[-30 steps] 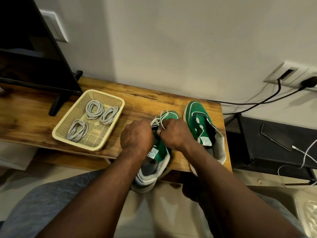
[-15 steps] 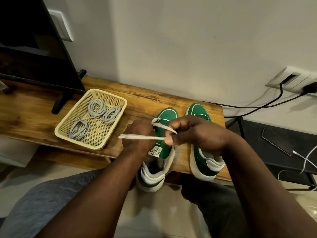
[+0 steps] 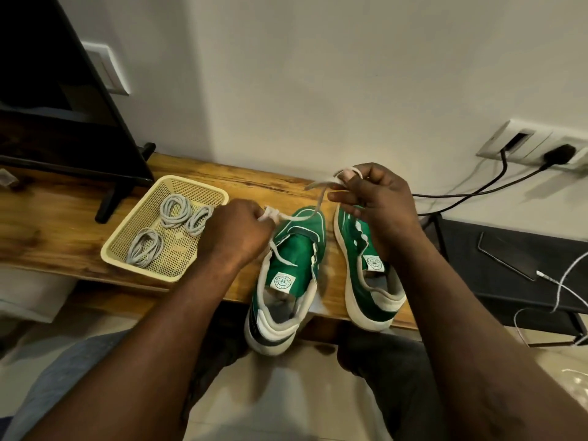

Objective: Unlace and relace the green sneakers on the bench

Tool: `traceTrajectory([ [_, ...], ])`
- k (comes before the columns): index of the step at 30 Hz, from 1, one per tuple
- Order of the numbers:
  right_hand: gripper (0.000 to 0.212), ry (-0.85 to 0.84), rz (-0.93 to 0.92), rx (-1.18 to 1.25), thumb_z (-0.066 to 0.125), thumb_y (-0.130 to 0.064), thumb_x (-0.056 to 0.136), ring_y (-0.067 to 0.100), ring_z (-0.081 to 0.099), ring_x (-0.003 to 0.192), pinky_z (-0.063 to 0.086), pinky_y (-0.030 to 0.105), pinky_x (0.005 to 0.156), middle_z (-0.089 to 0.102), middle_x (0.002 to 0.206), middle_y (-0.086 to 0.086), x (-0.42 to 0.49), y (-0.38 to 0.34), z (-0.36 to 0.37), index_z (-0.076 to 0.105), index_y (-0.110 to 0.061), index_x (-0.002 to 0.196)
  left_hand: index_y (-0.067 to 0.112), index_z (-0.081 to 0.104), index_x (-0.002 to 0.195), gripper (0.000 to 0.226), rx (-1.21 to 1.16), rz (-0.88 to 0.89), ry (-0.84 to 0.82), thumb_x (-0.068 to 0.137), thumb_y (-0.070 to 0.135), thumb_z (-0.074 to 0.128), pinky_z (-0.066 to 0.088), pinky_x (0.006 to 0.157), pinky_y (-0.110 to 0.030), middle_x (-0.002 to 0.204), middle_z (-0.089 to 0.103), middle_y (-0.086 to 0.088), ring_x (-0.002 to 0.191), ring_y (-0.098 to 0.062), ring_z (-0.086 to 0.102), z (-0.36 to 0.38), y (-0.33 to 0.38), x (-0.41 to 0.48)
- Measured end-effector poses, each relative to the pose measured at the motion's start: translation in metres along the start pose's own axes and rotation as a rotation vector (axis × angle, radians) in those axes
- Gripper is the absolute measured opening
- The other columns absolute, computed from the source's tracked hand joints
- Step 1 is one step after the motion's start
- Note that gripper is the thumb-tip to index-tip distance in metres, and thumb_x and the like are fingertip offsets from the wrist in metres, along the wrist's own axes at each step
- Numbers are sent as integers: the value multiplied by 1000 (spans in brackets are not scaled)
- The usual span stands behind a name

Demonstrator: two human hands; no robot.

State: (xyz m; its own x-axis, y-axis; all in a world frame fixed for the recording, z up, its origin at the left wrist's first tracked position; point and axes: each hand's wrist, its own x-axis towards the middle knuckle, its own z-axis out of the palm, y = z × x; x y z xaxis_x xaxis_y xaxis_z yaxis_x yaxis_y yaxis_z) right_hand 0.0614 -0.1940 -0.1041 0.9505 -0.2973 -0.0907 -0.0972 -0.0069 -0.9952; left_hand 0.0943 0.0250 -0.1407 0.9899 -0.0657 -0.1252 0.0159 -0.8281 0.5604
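The white lace was pinched in the curled fingers of the left hand, just above the toe end of the left-side sneaker. Its other end was looped round one finger of the right hand, whose remaining fingers were loosely bent; this hand was raised above the right-side sneaker. The lace was drawn between both hands and was threaded into the left-side sneaker only near the front. Both green sneakers were stood side by side on the wooden bench, toes to the wall, heels overhanging the near edge. A cream basket was placed left of them, containing three coiled grey laces.
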Motion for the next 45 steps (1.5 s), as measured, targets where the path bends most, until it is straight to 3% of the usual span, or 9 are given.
traceTrajectory([
  [6, 31, 82, -51, -125, 71, -29, 99, 17, 62, 64, 49, 35, 70, 71, 70, 4, -6, 1, -9, 75, -16, 71, 12, 66, 83, 45, 190, -99, -356, 86, 56, 76, 50, 56, -29, 77, 73, -7, 61, -24, 71, 13, -7, -30],
  [9, 31, -2, 5, -146, 67, -25, 102, 14, 52, 53, 45, 29, 58, 59, 59, 3, -16, 0, -2, 71, -13, 73, 11, 69, 89, 27, 219, -70, -233, 91, 38, 69, 45, 64, -30, 83, 65, -9, 85, -34, 69, 23, -1, -30],
  [15, 33, -90, 14, -224, 62, -39, 105, 12, 47, 53, 38, 29, 56, 57, 61, -3, -34, 0, 7, 73, -18, 82, 15, 74, 93, 17, 195, -41, -105, 90, 31, 70, 43, 61, -31, 83, 65, -6, 74, -28, 61, 43, 7, -15],
  [20, 38, -82, 25, -253, 62, -44, 103, 2, 64, 72, 49, 27, 72, 73, 77, -6, -36, 0, 11, 71, -13, 84, 19, 77, 94, 19, 241, 19, -78, 91, 36, 70, 41, 60, -30, 77, 62, -2, 72, -26, 60, 40, 4, -4],
  [24, 50, -17, 55, -205, 55, -51, 105, 24, 71, 78, 54, 41, 86, 69, 72, 7, -39, -2, 15, 63, -11, 76, 20, 76, 101, 36, 156, 55, -59, 91, 55, 70, 48, 64, -31, 88, 71, -2, 77, -24, 64, 32, 3, -6],
  [30, 36, -49, 99, 52, 41, -31, 113, 18, 45, 54, 44, 34, 56, 50, 61, 2, -52, -4, 12, 57, -13, 86, 21, 71, 122, 37, 134, 59, 95, 96, 46, 67, 42, 72, -33, 119, 71, -9, 99, -33, 65, -3, 2, -26],
  [34, 31, -81, 48, -120, 54, -28, 109, 9, 36, 51, 30, 24, 47, 49, 63, -1, -71, -5, 11, 74, -12, 91, 20, 46, 139, 61, 83, 0, 211, 88, 34, 76, 45, 76, -40, 151, 40, -14, 112, -42, 60, -16, -7, -41],
  [40, 30, -303, 101, 29, 52, -22, 110, 10, 39, 56, 29, 22, 49, 55, 71, 3, -112, -8, 18, 72, -8, 92, 34, 48, 151, 70, -30, 664, 69, 90, 10, 71, 42, 114, -44, 150, 52, 6, 141, -20, 42, -21, 14, -86],
  [45, 26, -296, 74, 35, 58, -22, 107, 11, 40, 53, 32, 19, 47, 57, 66, 3, -127, -9, 16, 71, -9, 89, 39, 54, 148, 57, -212, 650, 16, 100, 8, 61, 60, 83, -39, 111, 75, 2, 95, -12, 70, -11, 19, -101],
])
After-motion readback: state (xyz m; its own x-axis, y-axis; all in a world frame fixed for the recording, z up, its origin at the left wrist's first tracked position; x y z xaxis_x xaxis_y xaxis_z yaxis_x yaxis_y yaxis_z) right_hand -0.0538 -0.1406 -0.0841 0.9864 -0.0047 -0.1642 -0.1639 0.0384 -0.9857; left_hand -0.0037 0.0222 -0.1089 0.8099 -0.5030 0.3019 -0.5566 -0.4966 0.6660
